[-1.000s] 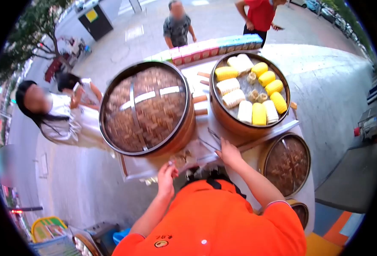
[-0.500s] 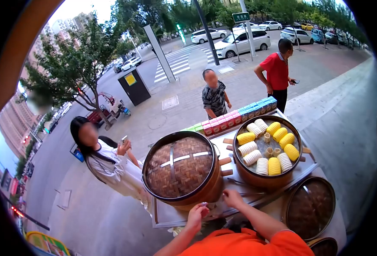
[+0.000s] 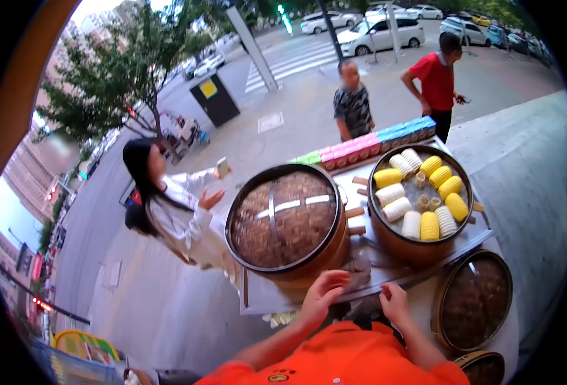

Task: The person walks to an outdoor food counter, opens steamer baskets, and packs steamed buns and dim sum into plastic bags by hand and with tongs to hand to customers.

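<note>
Left hand [image 3: 325,296]: fingers loosely extended, thumb side spread, no article seen in it; located lower centre of the frame, just beside the front of the covered steamer [image 3: 282,219]. Right hand [image 3: 394,301]: fingers curled inward, apart from the left and near the front edge of the table [image 3: 258,296]; whether it holds anything cannot be told.

Progress, judged from the present layout: the open steamer [image 3: 418,252], right of centre, is uncovered and stocked, with ears set around its wall and gaps toward the middle. The covered steamer, at centre, has its lid in place; contents not visible. Neither hand appears to be touching either steamer.

Materials: the lid is dark brown woven strips, domed, crossed by pale, shiny bands and ringed by a dark rim. Both bodies are round, brown and apparently wooden, with stubby wooden handles [image 3: 356,212]. Yellow corn [image 3: 430,226] and white corn [image 3: 397,208] show ridged, rounded surfaces. The table top is pale and smooth.

Outward: a round woven cover [image 3: 476,296] at lower right; pink, blue and green boxes [image 3: 376,142] along the far edge; a person in white [image 3: 184,218] at left, holding a pale object.
</note>
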Tool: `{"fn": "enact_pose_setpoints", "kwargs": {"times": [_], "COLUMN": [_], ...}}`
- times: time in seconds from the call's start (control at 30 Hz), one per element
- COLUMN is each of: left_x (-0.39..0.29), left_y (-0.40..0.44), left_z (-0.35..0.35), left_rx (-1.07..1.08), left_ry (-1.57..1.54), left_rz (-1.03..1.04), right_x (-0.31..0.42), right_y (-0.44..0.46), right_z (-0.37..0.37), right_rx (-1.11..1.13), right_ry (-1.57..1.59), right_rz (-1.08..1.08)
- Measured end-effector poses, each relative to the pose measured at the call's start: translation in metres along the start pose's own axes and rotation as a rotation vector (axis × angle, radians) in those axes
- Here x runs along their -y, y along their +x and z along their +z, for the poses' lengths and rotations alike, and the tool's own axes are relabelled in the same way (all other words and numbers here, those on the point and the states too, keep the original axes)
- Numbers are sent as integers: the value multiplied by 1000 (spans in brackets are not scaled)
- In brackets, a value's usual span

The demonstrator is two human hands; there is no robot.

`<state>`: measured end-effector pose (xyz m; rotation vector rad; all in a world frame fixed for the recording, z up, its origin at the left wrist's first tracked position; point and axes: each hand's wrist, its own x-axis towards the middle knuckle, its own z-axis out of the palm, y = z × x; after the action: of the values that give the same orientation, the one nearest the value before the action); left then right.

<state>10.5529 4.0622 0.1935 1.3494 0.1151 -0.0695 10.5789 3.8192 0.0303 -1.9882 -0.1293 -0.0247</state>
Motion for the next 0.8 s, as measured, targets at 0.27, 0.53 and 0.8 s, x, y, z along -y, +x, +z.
{"fn": "enact_pose_setpoints", "kwargs": {"times": [0.27, 0.53, 0.8], "left_x": [-121, -109, -92], "left_y": [-23, -42, -31], "left_z": [122, 137, 118], "left_rx": [1274, 1293, 1048], "left_ry": [-608, -1102, -1076], "left_rz": [453, 116, 174], "right_x": [-46, -44, -56], "right_y": [-56, -67, -55], "right_z": [11, 7, 33], "right_rx": [428, 368, 562], "right_ry": [-155, -57, -31], "right_rz": [116, 319, 257]}}
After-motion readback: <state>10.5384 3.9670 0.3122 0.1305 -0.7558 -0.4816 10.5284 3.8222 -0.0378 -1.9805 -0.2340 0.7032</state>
